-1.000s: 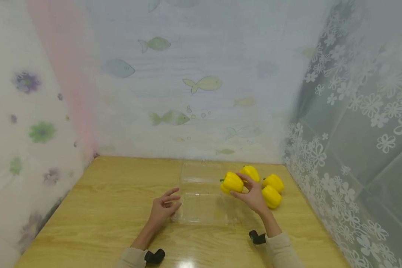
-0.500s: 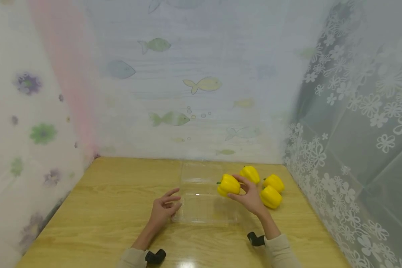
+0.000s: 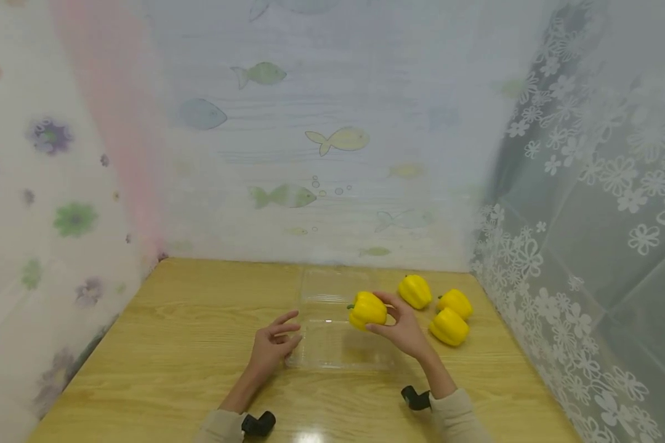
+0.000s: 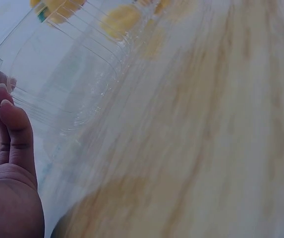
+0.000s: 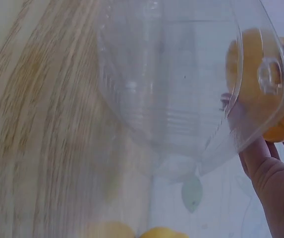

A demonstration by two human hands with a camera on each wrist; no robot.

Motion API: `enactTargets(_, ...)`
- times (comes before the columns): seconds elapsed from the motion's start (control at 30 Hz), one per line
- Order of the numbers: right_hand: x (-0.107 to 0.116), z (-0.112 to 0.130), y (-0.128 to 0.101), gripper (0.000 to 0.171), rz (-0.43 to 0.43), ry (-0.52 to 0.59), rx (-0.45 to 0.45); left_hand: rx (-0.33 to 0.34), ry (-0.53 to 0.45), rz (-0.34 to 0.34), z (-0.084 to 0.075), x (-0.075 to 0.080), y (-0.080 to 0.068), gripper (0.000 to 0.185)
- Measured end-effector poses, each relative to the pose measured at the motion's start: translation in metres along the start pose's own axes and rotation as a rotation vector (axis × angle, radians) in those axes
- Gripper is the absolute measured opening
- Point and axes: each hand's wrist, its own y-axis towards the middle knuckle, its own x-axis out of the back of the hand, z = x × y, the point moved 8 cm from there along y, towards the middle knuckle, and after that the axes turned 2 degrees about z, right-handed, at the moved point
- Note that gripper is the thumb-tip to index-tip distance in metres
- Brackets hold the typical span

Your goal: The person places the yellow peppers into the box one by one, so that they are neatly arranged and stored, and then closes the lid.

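My right hand (image 3: 407, 332) grips a yellow bell pepper (image 3: 367, 311) with thumb and fingers, its green stem pointing left. The pepper overlaps the right part of a clear plastic clamshell container (image 3: 340, 367) in the head view. In the right wrist view, that pepper (image 5: 253, 69) shows partly through the container's transparent wall (image 5: 191, 64). The container's lid (image 3: 332, 286) lies folded back toward the far wall. At the container's left edge, my left hand (image 3: 267, 349) pinches the rim; its fingertips (image 4: 8, 105) show right at the plastic in the left wrist view.
Three more yellow bell peppers lie to the right on the wooden table (image 3: 199, 344): one at the back (image 3: 414, 291), and two close together, a far one (image 3: 455, 304) and a near one (image 3: 449, 327). Patterned curtains (image 3: 332, 154) enclose the table's back and sides.
My right hand has carried its bell pepper left and slightly nearer, away from the other peppers and over the container. The left hand stays at the container's left edge.
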Motion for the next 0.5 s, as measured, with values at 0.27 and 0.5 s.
enactTargets(0.27,-0.013,0.009,0.008,0.068,0.041,-0.008,0.002,-0.028,-0.008,0.002,-0.003,-0.002,0.001,0.032)
enactTargets(0.5,-0.026,0.011,0.013,0.067,0.070,-0.018,-0.020,-0.030,0.002,0.001,-0.003,-0.002,-0.001,0.032)
